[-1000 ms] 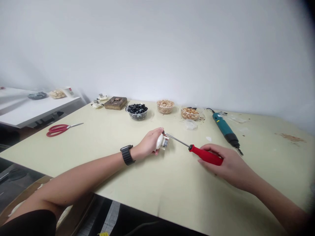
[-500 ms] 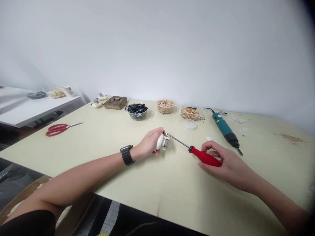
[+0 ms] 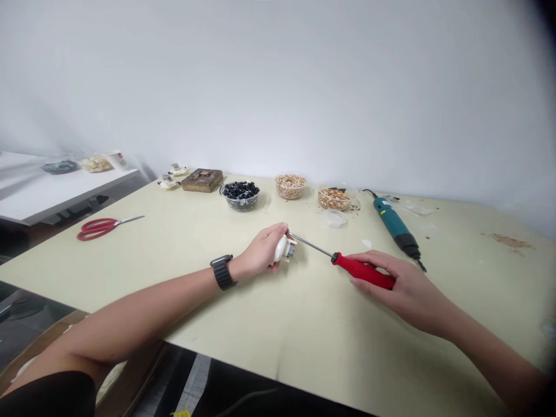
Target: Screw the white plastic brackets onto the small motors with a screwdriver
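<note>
My left hand (image 3: pixel 263 250), with a dark watch on its wrist, is closed around a small white plastic part (image 3: pixel 281 249) with a grey piece at its right side. In my right hand (image 3: pixel 393 284) is the red handle of a screwdriver (image 3: pixel 362 272), held between thumb and fingers. The metal shaft points up and left, and its tip meets the top of the white part beside my left thumb. The exact contact at the tip is too small to make out.
Along the back stand a brown block (image 3: pixel 202 180), a tub of black pieces (image 3: pixel 240 196) and tubs of tan (image 3: pixel 291 186) and orange-brown pieces (image 3: pixel 333 199). Red-handled scissors (image 3: pixel 96 228) lie left; a teal power tool (image 3: pixel 394 225) lies right, on the pale table (image 3: pixel 182 243).
The fingers of my right hand have straightened and lie along the screwdriver handle. The whole scene has shifted slightly left in the view.
</note>
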Available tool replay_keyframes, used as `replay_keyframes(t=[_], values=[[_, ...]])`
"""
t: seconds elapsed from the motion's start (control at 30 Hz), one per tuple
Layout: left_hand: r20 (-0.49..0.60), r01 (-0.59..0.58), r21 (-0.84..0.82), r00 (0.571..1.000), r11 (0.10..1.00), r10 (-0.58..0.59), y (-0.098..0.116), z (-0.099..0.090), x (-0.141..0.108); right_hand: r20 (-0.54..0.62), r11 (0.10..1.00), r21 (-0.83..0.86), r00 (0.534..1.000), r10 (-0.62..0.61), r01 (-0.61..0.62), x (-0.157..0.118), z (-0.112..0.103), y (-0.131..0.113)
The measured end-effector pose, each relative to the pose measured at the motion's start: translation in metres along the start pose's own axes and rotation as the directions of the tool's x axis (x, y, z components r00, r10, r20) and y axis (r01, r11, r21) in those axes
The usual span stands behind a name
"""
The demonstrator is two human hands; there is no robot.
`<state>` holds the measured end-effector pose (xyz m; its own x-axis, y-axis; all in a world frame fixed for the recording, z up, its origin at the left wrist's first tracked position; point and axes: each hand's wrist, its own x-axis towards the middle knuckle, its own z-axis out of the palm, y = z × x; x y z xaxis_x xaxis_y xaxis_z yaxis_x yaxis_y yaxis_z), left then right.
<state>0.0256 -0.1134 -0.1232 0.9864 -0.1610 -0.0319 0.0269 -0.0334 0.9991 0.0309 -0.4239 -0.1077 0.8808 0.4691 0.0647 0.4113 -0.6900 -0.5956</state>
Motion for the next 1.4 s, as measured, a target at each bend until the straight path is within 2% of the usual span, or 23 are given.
replay_keyframes(t=[0.1,0.17,0.23,0.3,0.37,0.43,0.53,0.7,0.77,0.83,0.97,1.07,1.2,1.3,1.4], values=[[0.012,-0.025,0.006,1.0,1.0,0.025,0.002,-0.001,-0.001,0.038,0.998,0.049,0.998,0.045,-0.046,0.001,0.003,0.001],[0.019,-0.042,0.011,0.999,0.999,0.042,0.003,-0.001,-0.002,0.143,0.982,0.138,0.984,0.107,-0.127,0.001,0.006,0.001],[0.022,-0.058,0.023,0.998,0.998,0.058,0.005,-0.001,-0.003,0.228,0.971,0.155,0.963,0.143,-0.18,0.0,0.008,0.0],[0.021,-0.068,0.033,0.998,0.997,0.067,0.005,-0.002,-0.003,0.195,0.99,0.069,0.975,0.104,-0.12,0.0,0.01,-0.001],[0.019,-0.074,0.04,0.997,0.996,0.073,0.004,-0.002,-0.002,0.086,0.999,-0.048,0.996,0.016,-0.012,-0.001,0.01,-0.001],[0.018,-0.08,0.038,0.997,0.996,0.079,0.001,-0.003,-0.001,0.002,0.99,-0.121,0.998,-0.069,0.069,-0.001,0.01,0.001],[0.003,-0.075,0.015,0.997,0.997,0.075,-0.003,-0.006,0.003,-0.052,0.976,-0.166,0.988,-0.148,0.138,-0.001,0.01,0.005],[-0.019,-0.047,0.01,0.999,0.999,0.047,-0.002,-0.007,0.003,-0.082,0.971,-0.154,0.977,-0.195,0.181,-0.001,0.013,0.008],[-0.009,-0.052,0.021,0.999,0.998,0.052,0.0,-0.006,0.002,-0.119,0.975,-0.13,0.973,-0.197,0.181,0.0,0.013,0.007],[0.0,-0.052,0.031,0.999,0.998,0.052,0.002,-0.006,0.001,-0.124,0.987,-0.09,0.982,-0.143,0.132,-0.001,0.013,0.004],[-0.002,-0.03,0.035,1.0,0.999,0.03,0.0,-0.006,0.0,-0.01,0.997,-0.069,0.999,0.033,-0.034,-0.006,0.01,-0.009],[-0.005,-0.033,0.035,0.999,0.999,0.033,-0.002,-0.006,0.001,-0.006,0.995,-0.091,0.999,-0.036,0.035,-0.007,0.007,-0.016],[-0.02,-0.035,0.021,0.999,0.999,0.035,-0.001,-0.007,0.002,-0.053,0.987,-0.106,0.99,-0.129,0.122,-0.004,0.007,-0.011],[-0.001,-0.036,0.034,0.999,0.999,0.037,0.0,-0.006,0.001,-0.078,0.986,-0.124,0.99,-0.119,0.109,-0.002,0.01,-0.003],[0.022,-0.046,0.044,0.999,0.998,0.045,-0.001,-0.004,0.0,-0.048,0.994,-0.103,0.998,-0.032,0.027,-0.003,0.012,-0.002]])
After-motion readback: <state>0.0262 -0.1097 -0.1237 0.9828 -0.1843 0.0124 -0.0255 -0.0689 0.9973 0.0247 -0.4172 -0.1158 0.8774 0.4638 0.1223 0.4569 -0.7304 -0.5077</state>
